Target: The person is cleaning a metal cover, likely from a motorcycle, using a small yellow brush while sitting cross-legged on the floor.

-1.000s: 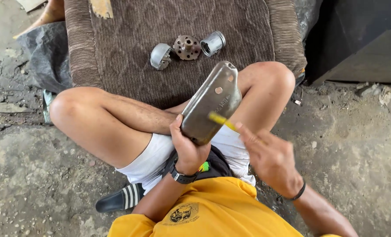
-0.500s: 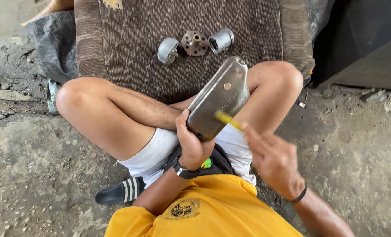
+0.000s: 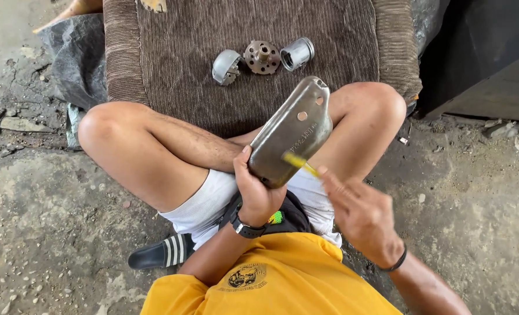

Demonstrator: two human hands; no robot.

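I sit cross-legged on the ground. My left hand [image 3: 258,195] grips the lower end of a grey metal cover plate [image 3: 293,131] with holes in it, held tilted above my lap. My right hand [image 3: 359,217] holds a thin yellow tool [image 3: 299,163] whose tip lies against the plate's lower face; the tool is blurred. A black watch is on my left wrist and a dark band on my right wrist.
A brown woven mat [image 3: 183,52] lies ahead with three metal parts in a row: a rounded cap [image 3: 225,66], a drilled disc [image 3: 261,56] and a short cylinder [image 3: 297,53]. Dark sheeting [image 3: 76,55] lies left, a dark box [image 3: 486,58] right. Rough concrete surrounds me.
The yellow tool's tip has shifted slightly along the plate in my right hand. My view has drifted a little; the plate stays in my left hand.
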